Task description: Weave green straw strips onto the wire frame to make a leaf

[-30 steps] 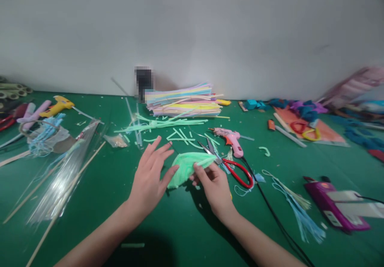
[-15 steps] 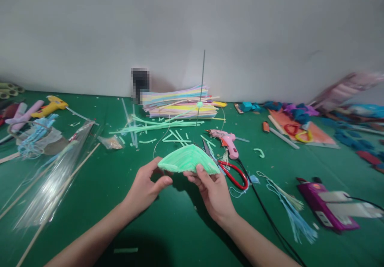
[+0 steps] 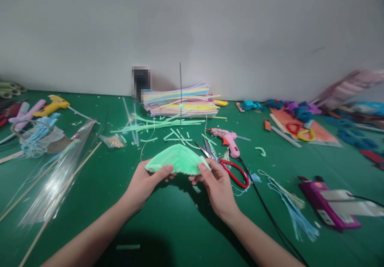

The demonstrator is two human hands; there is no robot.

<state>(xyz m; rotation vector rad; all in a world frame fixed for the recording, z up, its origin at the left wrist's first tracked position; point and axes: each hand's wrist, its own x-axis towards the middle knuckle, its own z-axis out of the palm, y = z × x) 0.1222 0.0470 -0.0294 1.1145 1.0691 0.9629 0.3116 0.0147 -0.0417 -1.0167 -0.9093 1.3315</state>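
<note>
left hand [image 3: 151, 181] and right hand [image 3: 218, 185] each pinch one side of the fuzzy green piece [image 3: 180, 159], thumbs nearest me, raised over the green table [image 3: 180, 235]. red-handled scissors [image 3: 222, 162] just beyond right hand. small clear bag [image 3: 113, 141] past left hand, beige bits inside. far left, pale blue strings [image 3: 37, 137] draped on a basket-like thing [image 3: 58, 142]. magenta box [image 3: 316, 197] right, label [image 3: 327, 218] unreadable.

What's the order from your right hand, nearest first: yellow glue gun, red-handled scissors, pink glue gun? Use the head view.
From the right hand:
1. Red-handled scissors: just beyond, rightward.
2. Pink glue gun: beyond the scissors.
3. Yellow glue gun: far left, toward the back.
</note>
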